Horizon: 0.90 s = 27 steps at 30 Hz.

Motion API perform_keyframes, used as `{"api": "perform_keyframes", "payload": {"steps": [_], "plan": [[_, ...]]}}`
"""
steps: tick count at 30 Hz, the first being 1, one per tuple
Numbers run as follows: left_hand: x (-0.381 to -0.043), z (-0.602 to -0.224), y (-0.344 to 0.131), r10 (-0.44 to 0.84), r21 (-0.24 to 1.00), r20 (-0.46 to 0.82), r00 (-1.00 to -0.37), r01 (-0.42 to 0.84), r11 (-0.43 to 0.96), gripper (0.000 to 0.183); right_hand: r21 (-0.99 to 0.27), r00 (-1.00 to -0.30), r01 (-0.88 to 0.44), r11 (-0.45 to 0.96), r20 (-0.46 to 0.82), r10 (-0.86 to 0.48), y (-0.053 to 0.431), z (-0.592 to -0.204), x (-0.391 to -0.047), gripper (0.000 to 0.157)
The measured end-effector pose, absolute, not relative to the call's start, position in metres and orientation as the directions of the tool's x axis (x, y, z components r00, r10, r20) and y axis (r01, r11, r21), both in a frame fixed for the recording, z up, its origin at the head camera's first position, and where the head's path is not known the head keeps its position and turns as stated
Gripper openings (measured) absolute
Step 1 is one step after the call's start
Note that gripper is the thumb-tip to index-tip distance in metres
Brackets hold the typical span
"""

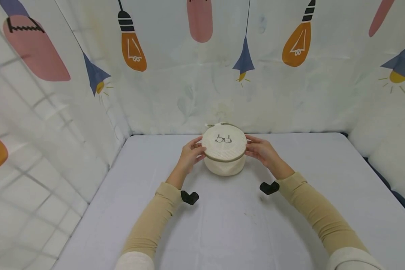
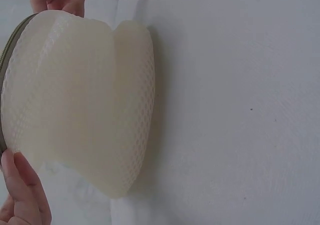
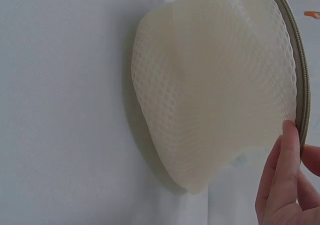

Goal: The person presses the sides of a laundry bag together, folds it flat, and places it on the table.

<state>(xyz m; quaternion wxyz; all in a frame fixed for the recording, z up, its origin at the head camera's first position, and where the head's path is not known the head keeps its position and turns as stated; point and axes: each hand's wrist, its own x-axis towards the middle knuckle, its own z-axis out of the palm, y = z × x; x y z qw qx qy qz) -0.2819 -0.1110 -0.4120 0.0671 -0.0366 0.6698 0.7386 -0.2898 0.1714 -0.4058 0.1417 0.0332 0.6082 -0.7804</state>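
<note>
Fingers of left hand and right hand, pinching mesh bag at zippered rim, contents hidden

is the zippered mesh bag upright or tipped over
Upright: the zippered mesh bag has its lid on top, the glasses motif facing up, and its body below.

A person's left hand and right hand hold opposite sides of a round, cream-coloured fabric bag, its top marked with black eyeglasses, near the far edge of a white cloth-covered worktop, before a white curtain patterned with orange bulbs and blue lamps.
</note>
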Motion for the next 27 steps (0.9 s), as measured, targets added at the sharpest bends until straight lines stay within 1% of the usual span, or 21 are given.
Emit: {"api": "perform_keyframes", "payload": {"steps": [9,16,27], "plan": [[-0.281,-0.416,-0.109,0.042,0.986,-0.132,-0.99,-0.135,-0.098,0.057,-0.944,-0.96,0.252,-0.214,-0.216,-0.177,0.171,-0.413,-0.292,0.058],[-0.283,-0.422,-0.109,0.046,0.983,-0.147,-0.988,-0.151,-0.105,0.058,-0.945,-0.96,0.249,-0.21,-0.212,-0.185,0.172,-0.421,-0.294,0.059],[-0.284,-0.429,-0.11,0.039,0.982,-0.169,-0.985,-0.172,-0.08,0.058,-0.959,-0.958,0.256,-0.124,-0.233,-0.169,0.17,-0.426,-0.296,0.056]]}}
